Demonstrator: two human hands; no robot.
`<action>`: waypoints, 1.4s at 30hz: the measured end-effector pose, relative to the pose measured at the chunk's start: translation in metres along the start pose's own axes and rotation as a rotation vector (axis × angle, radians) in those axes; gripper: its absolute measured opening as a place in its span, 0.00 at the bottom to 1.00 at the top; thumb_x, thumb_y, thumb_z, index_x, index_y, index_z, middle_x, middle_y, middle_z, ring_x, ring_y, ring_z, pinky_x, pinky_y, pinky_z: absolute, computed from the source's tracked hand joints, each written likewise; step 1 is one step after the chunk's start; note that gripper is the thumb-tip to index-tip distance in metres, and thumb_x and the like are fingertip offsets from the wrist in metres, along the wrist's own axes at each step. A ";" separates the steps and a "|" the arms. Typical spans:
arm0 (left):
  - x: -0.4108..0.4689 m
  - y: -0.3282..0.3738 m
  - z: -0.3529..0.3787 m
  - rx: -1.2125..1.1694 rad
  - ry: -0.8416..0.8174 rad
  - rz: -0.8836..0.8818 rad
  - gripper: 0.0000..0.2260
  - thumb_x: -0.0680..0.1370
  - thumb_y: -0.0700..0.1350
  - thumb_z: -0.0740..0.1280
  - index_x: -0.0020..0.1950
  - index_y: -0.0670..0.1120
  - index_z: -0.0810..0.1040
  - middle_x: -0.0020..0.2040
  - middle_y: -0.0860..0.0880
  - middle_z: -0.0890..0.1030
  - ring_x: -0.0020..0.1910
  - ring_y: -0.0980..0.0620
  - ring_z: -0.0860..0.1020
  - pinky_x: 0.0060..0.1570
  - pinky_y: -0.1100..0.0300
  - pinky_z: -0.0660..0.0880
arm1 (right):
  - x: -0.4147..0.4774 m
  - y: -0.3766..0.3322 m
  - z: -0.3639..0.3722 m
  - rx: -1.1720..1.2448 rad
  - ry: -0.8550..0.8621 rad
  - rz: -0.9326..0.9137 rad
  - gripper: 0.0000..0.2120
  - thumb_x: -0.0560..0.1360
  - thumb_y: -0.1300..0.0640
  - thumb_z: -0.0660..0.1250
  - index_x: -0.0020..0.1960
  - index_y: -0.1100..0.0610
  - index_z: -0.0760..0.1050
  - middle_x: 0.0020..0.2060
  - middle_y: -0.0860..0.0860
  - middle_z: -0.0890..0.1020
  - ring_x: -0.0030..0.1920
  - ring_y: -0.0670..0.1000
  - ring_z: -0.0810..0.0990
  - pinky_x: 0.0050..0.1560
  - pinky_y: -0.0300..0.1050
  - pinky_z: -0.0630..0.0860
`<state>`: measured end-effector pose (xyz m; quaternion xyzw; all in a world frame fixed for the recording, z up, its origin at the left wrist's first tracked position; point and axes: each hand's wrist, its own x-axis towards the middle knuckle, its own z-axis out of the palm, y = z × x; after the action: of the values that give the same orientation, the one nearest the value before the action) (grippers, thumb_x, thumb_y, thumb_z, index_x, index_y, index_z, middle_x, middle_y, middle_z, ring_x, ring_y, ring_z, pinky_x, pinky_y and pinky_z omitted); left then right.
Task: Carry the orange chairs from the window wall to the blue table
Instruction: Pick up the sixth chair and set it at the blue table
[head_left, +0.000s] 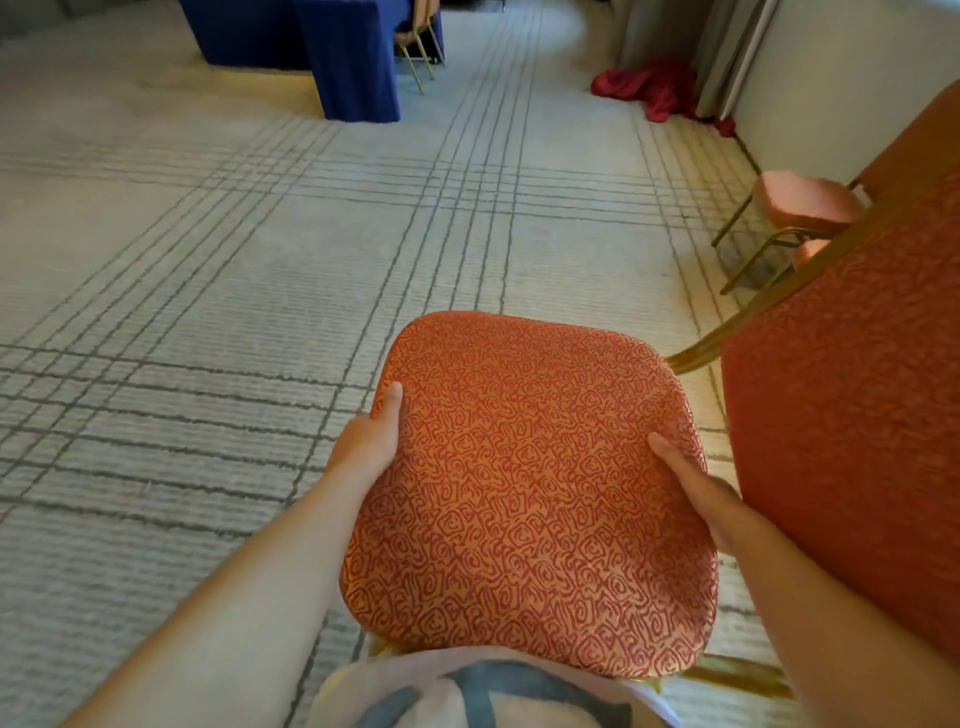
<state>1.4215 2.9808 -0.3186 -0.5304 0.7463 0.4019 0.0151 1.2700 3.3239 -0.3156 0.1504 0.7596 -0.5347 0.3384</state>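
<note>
An orange patterned chair seat (524, 483) fills the lower middle, held in front of my body above the carpet. My left hand (371, 441) grips its left edge, thumb on top of the cushion. My right hand (696, 488) grips its right edge the same way. The chair's gold frame shows below the seat; its legs are hidden. The blue table (322, 47), draped to the floor, stands far ahead at the top left. One orange chair (415, 36) with gold legs stands at the table's right side.
Another orange chair back (852, 405) stands close on my right. Further orange chairs (800, 200) line the wall on the right. A red cloth heap (649, 88) lies by the curtain. Pale carpet with grey grid lines (260, 234) stretches between me and the table.
</note>
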 end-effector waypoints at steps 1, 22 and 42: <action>0.012 0.009 0.000 0.008 0.005 -0.006 0.47 0.71 0.76 0.47 0.65 0.36 0.74 0.64 0.35 0.75 0.64 0.39 0.73 0.61 0.50 0.68 | 0.012 -0.009 0.003 0.006 -0.011 -0.003 0.56 0.50 0.27 0.74 0.71 0.57 0.72 0.64 0.58 0.79 0.63 0.60 0.76 0.69 0.58 0.69; 0.433 0.353 -0.015 0.089 0.044 0.170 0.46 0.71 0.76 0.45 0.61 0.37 0.76 0.60 0.35 0.78 0.61 0.38 0.75 0.60 0.50 0.69 | 0.354 -0.365 0.115 0.127 0.057 -0.062 0.45 0.59 0.29 0.74 0.67 0.56 0.76 0.58 0.56 0.82 0.58 0.59 0.80 0.68 0.57 0.71; 0.814 0.666 0.029 0.104 0.059 0.032 0.45 0.70 0.76 0.46 0.55 0.38 0.79 0.56 0.36 0.80 0.56 0.39 0.78 0.50 0.53 0.70 | 0.732 -0.728 0.176 0.023 -0.029 0.050 0.50 0.53 0.28 0.73 0.66 0.58 0.76 0.56 0.57 0.83 0.57 0.57 0.80 0.67 0.54 0.71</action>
<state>0.5190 2.4405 -0.3147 -0.5286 0.7746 0.3469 0.0144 0.3717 2.7864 -0.3277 0.1655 0.7444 -0.5370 0.3608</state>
